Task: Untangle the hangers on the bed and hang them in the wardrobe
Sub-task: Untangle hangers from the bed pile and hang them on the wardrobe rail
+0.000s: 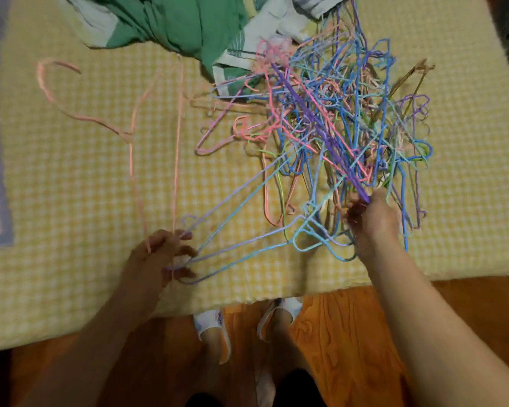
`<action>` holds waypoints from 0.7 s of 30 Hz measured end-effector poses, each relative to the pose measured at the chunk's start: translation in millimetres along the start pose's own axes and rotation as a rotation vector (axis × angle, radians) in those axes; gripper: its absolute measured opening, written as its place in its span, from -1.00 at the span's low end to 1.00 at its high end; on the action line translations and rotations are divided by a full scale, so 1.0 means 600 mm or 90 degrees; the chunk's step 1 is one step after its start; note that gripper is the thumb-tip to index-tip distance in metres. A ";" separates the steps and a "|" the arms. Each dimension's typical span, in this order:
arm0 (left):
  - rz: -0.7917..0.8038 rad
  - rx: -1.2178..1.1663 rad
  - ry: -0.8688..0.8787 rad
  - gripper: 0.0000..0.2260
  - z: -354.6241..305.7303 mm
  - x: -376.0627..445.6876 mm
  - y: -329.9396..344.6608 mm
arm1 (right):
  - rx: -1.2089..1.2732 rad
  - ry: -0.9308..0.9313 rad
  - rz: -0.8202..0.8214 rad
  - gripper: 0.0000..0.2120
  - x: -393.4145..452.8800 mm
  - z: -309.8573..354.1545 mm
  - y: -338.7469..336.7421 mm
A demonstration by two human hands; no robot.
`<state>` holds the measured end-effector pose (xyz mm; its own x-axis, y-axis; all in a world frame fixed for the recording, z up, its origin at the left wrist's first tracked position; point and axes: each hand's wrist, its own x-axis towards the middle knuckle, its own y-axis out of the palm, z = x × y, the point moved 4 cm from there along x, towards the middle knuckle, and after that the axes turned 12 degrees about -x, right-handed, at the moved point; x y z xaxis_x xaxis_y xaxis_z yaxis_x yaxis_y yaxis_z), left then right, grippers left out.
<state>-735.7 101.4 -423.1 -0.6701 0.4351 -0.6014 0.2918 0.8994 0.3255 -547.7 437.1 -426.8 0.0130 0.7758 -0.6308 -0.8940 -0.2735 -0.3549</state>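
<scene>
The left hand, low and left of centre in the frame, had its fingers curled round the corners of several hangers at once: a pink hanger that stretched up toward the upper left, and a few blue hangers that fanned off to the right. Gathering them by one end looked like a way to keep the freed ones together and taut while the rest were worked loose.

The right hand, right of centre, gripped a purple hanger by its lower end, at the near edge of the tangle. That wire ran diagonally up into the heap — a hold at the tip would probably let it slide out lengthwise rather than drag others along.

The tangle lay on the bed in the upper right of the frame, just above the right hand and touching it; the blue hangers bridged the gap between both hands. A green cloth was bunched at the top centre, beside the heap. The wardrobe was out of view — judging by the heap, most of the job remained.
</scene>
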 end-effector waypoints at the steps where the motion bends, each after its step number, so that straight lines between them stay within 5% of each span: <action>1: 0.009 -0.026 -0.020 -0.79 -0.020 -0.017 0.015 | -0.044 -0.015 -0.027 -0.49 -0.015 0.000 -0.006; 5: -0.026 -0.071 -0.068 -0.78 -0.056 -0.061 0.061 | -0.376 -0.144 -0.041 -0.68 -0.090 -0.006 -0.019; 9: -0.077 -0.122 -0.073 -0.81 -0.064 -0.081 0.072 | -0.616 -0.240 -0.010 -0.63 -0.133 -0.003 -0.026; 14: -0.160 -0.088 -0.091 -0.77 -0.069 -0.094 0.045 | -0.420 -0.229 0.028 -0.57 -0.168 0.014 -0.061; 17: -0.211 0.010 -0.089 -0.75 -0.061 -0.099 0.024 | -0.176 -0.146 0.031 -0.69 -0.201 0.027 -0.069; 21: -0.200 -0.091 -0.145 -0.76 -0.067 -0.100 0.024 | -0.021 -0.006 0.163 -0.86 -0.233 0.006 -0.055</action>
<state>-718.9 86.4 -352.9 -0.5381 0.1533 -0.8288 -0.0110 0.9820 0.1887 -521.7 339.8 -324.3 -0.2163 0.6840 -0.6967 -0.8528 -0.4798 -0.2062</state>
